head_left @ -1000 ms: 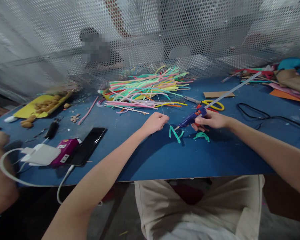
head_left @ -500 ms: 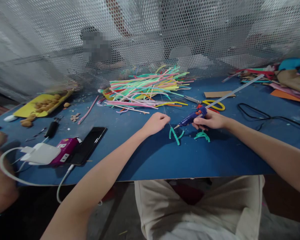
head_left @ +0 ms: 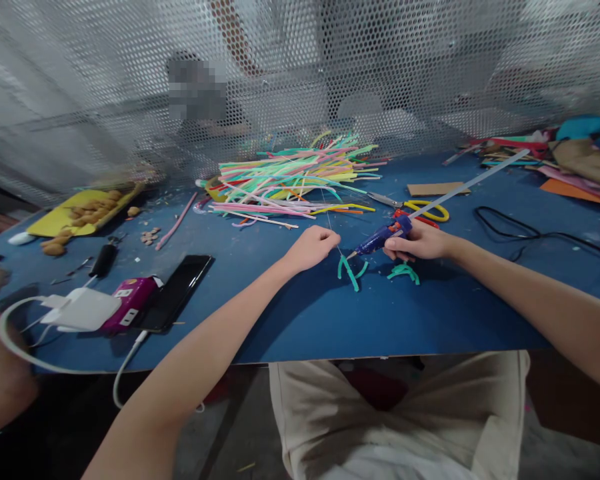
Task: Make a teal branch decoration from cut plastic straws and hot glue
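Observation:
My left hand (head_left: 314,247) is closed in a pinch on a thin pale thread (head_left: 329,221), which runs up toward the pile and down to a green pipe cleaner piece (head_left: 351,273). That piece has several branches spreading out. My right hand (head_left: 416,241) is wrapped round a blue hot glue gun (head_left: 383,238). Its nozzle points left and meets, or nearly meets, the top of the green piece. A long translucent glue stick (head_left: 473,183) sticks out of the gun's back end. Below my right hand lies a second green pipe cleaner piece (head_left: 405,272).
Behind my hands lies a heap of coloured pipe cleaners (head_left: 290,175). Yellow-handled scissors (head_left: 430,211) and a cardboard strip (head_left: 437,189) are at right, near a black cable (head_left: 510,230). At left are a phone (head_left: 183,293), a purple power strip (head_left: 130,303) and another person's arm (head_left: 3,360).
Very little differs. The glue gun and my right hand have shifted a touch to the left; my left hand keeps its place.

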Demonstrator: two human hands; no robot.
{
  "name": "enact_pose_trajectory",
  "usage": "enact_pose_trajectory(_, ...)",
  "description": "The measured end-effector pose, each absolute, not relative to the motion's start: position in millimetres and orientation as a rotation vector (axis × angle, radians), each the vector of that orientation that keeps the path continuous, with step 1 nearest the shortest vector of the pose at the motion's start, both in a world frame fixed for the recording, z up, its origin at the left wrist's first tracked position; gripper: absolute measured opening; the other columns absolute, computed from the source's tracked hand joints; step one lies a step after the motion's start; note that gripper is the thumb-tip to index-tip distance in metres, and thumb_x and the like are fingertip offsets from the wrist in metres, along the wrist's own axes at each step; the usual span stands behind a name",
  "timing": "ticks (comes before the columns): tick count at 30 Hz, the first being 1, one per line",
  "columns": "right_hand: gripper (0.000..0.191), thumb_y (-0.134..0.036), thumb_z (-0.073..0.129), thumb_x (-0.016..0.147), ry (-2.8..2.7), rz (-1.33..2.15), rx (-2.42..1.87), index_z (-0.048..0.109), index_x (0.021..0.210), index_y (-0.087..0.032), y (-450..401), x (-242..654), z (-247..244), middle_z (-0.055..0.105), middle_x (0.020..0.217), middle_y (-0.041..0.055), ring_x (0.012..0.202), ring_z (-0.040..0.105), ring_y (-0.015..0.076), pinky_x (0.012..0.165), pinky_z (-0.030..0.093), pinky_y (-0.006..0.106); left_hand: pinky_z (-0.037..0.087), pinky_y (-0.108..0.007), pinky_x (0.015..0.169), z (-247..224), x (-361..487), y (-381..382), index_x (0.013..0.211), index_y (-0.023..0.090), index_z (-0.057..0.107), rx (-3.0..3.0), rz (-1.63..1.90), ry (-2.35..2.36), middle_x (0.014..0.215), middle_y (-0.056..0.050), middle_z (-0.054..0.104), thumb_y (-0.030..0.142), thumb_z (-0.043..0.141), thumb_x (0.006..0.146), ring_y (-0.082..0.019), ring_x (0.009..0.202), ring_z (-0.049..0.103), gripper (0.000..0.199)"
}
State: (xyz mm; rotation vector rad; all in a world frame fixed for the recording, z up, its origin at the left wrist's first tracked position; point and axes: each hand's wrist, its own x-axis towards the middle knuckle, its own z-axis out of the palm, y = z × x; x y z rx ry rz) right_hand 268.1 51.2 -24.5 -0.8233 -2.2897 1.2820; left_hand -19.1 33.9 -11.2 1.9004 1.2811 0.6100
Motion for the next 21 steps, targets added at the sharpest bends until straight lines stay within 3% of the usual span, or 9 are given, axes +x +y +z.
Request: enact_pose_trajectory(21,0.054,-0.061,0.056,0.098,-2.300,1.264,-0.751,0.060,0.068,-0.016,52.1,267.6,-26.9,0.054,0.052,-0.0022,0.042,0.050,0.0085,0.042,0.039,0.021,0.021,-0.027,0.054,-11.9,-18.9,33.4,0.058,0.020,0.031,1.907,0.605,1.258,0.050,0.005,0.033,0.039,0.048,0.088,-0.009,0.049,0.029,0.039)
